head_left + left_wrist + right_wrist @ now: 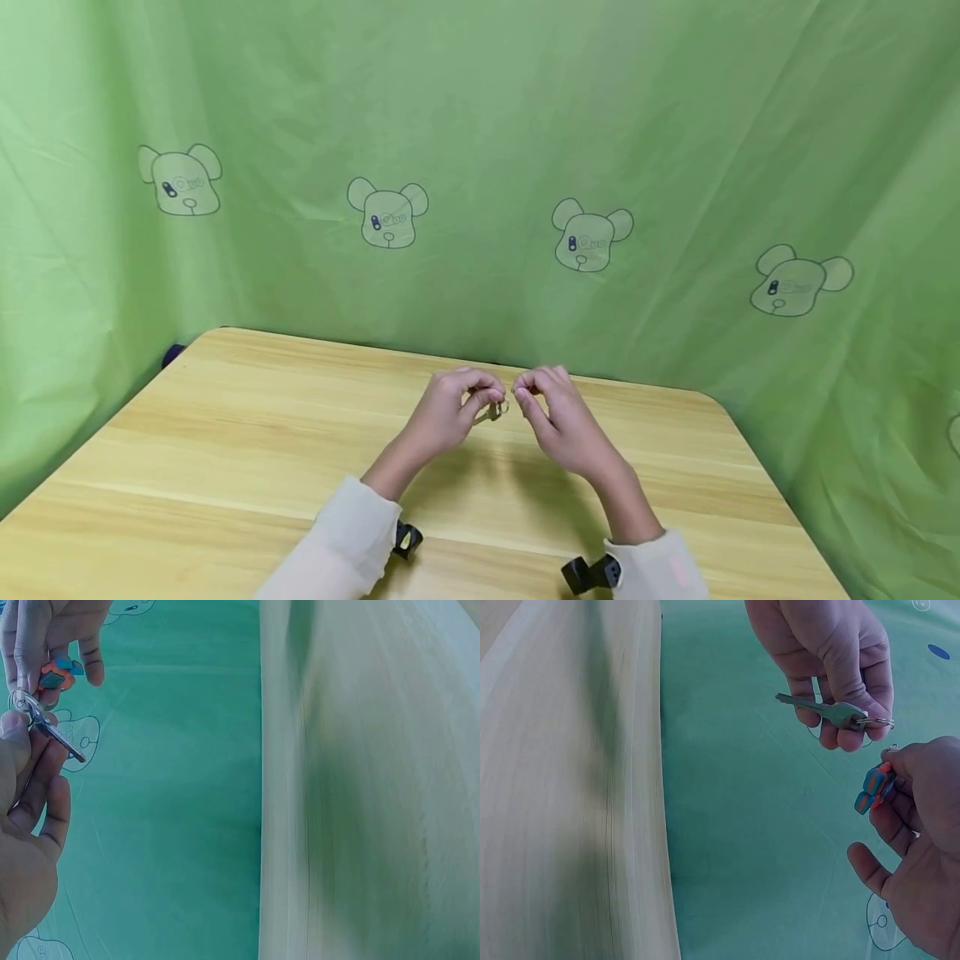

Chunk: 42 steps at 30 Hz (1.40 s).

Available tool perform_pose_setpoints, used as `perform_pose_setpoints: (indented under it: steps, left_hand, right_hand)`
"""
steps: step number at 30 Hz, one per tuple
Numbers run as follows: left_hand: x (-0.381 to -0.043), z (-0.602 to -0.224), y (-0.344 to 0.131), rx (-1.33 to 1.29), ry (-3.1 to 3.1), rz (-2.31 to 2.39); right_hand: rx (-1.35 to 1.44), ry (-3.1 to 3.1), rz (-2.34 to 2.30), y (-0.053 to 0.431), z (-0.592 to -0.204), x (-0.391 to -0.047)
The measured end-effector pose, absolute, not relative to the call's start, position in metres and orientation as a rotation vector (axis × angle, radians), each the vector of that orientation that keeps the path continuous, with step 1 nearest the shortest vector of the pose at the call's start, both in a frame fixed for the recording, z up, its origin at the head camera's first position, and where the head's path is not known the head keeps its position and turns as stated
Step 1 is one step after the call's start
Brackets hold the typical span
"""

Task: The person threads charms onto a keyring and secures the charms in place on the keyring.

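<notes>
Over the far middle part of the table, my left hand (446, 408) pinches a metal key (832, 712) near its head between thumb and fingers. A thin split ring (877, 721) runs through the key's head and sticks out toward the other hand. Close by on the right, my right hand (561, 421) holds a small orange and blue charm (871, 791) by its top end, between thumb and forefinger. A tiny metal loop shows above those fingertips. In the left wrist view the charm (60, 673) hangs just beyond the key (60, 735), and the two hands' fingertips come close together.
Below the hands lies a light wood-grain table (262, 450) with rounded far corners. A green curtain (480, 100) printed with bear heads hangs behind it and along both sides. Black wrist camera mounts (592, 575) sit at the sleeve cuffs.
</notes>
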<state>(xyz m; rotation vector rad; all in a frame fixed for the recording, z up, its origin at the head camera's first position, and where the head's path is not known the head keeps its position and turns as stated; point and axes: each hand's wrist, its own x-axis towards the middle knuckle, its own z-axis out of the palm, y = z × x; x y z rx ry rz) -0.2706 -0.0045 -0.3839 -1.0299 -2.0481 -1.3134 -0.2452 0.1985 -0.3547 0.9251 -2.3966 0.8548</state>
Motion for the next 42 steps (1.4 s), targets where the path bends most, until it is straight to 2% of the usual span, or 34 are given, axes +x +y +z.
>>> perform_pose_setpoints:
  steps: [42]
  left_hand:
    - [-0.262,-0.382,-0.008,-1.003,-1.991,-1.369]
  right_hand:
    - [1.037,-2.362,0.833,0.192,-0.349,-0.235]
